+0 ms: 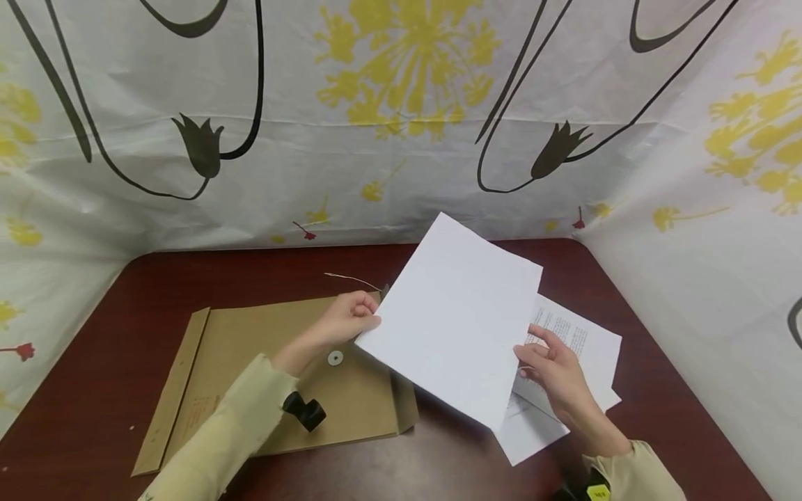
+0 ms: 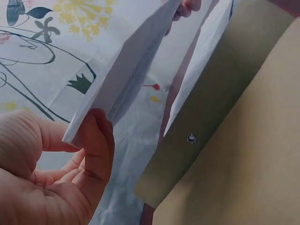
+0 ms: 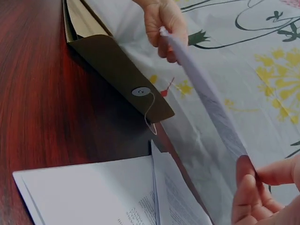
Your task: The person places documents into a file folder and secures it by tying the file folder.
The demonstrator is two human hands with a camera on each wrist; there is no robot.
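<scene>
A white sheaf of paper (image 1: 457, 320) is held up between both hands, its blank side facing the head camera and print showing on its underside in the wrist views. My left hand (image 1: 347, 319) pinches its left edge between thumb and fingers. At the lower right edge, my right hand (image 1: 554, 372) pinches it the same way. Printed sheets (image 1: 589, 341) lie loosely overlapped on the table, partly hidden behind the right hand. Beneath my left forearm lies a brown kraft envelope (image 1: 269, 390), its flap (image 2: 187, 136) at the right end standing open.
A white button disc (image 1: 335, 358) sits on the envelope, and a thin string (image 1: 351, 277) trails from the flap. The dark red wooden table (image 1: 81, 390) meets a white patterned cloth (image 1: 401, 188) at its back and sides.
</scene>
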